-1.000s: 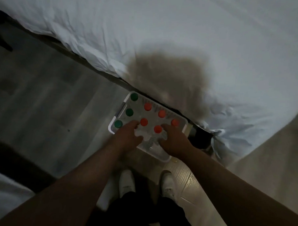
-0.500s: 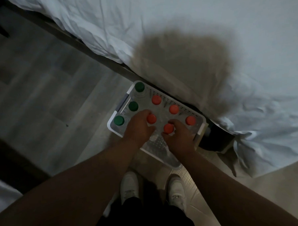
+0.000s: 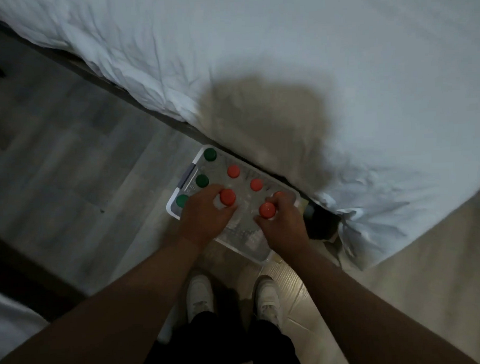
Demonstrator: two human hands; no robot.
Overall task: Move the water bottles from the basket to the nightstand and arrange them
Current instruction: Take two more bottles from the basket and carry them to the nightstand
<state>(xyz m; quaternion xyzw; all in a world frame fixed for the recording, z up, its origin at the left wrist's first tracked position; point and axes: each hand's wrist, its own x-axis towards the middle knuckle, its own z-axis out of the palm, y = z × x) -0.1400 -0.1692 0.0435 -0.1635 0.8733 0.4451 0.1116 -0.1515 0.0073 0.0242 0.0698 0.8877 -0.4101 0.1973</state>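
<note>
Orange-capped bottles (image 3: 257,184) stand upright in the basket (image 3: 171,211); left hand (image 3: 204,219) and right hand (image 3: 283,224) each grip one.

Dim, grainy footage. A broad shadow darkens the white bedsheet (image 3: 337,53) ahead of me. The basket (image 3: 261,259) reads soft; my forearms (image 3: 129,310) nearly black. Edges bow, wide-angle.

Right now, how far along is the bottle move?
Done: nothing shown; no nightstand in view. In hand: left hand grips an orange-capped bottle, right hand a second orange-capped bottle, at the basket. Left: three green-capped bottles and other orange-capped bottles inside.
</note>
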